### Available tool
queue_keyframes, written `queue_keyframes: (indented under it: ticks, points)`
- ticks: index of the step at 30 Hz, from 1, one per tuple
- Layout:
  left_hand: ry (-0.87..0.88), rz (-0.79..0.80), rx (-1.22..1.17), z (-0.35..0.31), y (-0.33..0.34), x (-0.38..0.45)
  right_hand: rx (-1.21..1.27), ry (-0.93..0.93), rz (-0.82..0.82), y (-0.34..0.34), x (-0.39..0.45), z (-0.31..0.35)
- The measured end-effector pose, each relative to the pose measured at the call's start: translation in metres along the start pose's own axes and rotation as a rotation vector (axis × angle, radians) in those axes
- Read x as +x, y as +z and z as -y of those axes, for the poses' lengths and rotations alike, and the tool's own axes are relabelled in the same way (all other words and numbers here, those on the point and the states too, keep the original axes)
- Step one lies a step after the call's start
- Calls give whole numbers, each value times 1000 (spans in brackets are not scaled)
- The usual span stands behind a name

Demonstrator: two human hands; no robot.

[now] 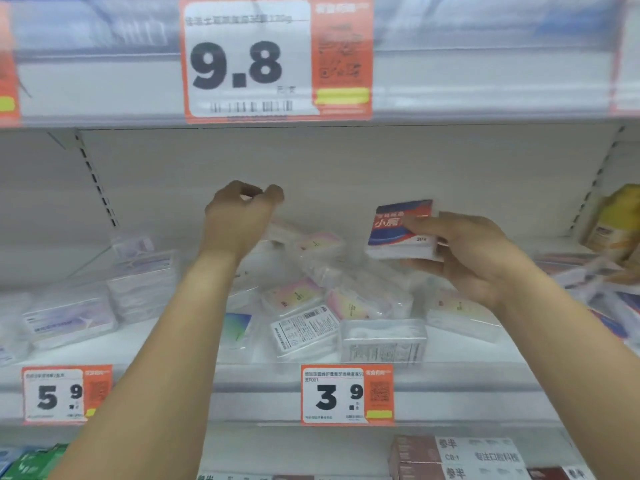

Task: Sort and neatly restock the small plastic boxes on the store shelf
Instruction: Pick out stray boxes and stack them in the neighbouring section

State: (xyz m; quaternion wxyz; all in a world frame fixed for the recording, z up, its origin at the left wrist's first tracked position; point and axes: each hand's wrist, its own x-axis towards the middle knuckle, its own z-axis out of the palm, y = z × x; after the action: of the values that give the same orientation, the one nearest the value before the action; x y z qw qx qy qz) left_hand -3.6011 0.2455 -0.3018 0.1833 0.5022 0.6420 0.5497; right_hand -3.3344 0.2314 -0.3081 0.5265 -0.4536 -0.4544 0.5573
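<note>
My right hand (474, 258) holds a small box with a red and blue label (398, 230) above the middle shelf (467, 372), thumb across its front and fingers beneath it. My left hand (239, 216) hovers over the shelf with its fingers curled and thumb near the fingertips; nothing shows between them. Below both hands lies a loose heap of clear plastic boxes (311, 306) with pink and yellow labels, some tilted, some face down. A clear box (382, 341) lies at the shelf's front edge.
More clear boxes (142, 282) are stacked at the left of the shelf. A yellow package (616, 230) and tumbled boxes sit at the right. Price tags 5.9 (65, 394) and 3.9 (346, 394) hang on the shelf rail; a 9.8 tag (277, 60) hangs above.
</note>
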Motion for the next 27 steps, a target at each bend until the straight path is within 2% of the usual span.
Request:
queue_keyframes:
  ticks: [2,4,8,12,15,16,19,21,23,24,27]
  points:
    - [-50,167,-84,-28,14,-14,-38,-59,32,-11,-6,8]
    - [-60,251,-1,-46,36,-30,-46,-165,46,-22,-12,16]
    - [92,287,133,-65,89,-59,-35,-323,22,-52,-15,22]
    - [137,412,2,-83,138,-81,-100,-214,-10,-90,-9,16]
    - [31,665,-251,-98,166,-102,-127,-144,-115,-122,-5,22]
    - [62,715,-221,-99,176,-107,-136,-131,-176,-135,-5,25]
    - [413,728,308,-86,204,-118,-208,-178,-419,-174,-6,34]
    - [606,782,529,-76,213,-125,-377,-250,-599,-199,-4,32]
    - [658,855,624,-63,224,-130,-584,-288,-736,-217,-3,27]
    - [637,877,667,-58,228,-130,-659,-267,-747,-222,-2,24]
    - [592,865,757,-51,238,-133,-862,-67,-644,-229,-2,21]
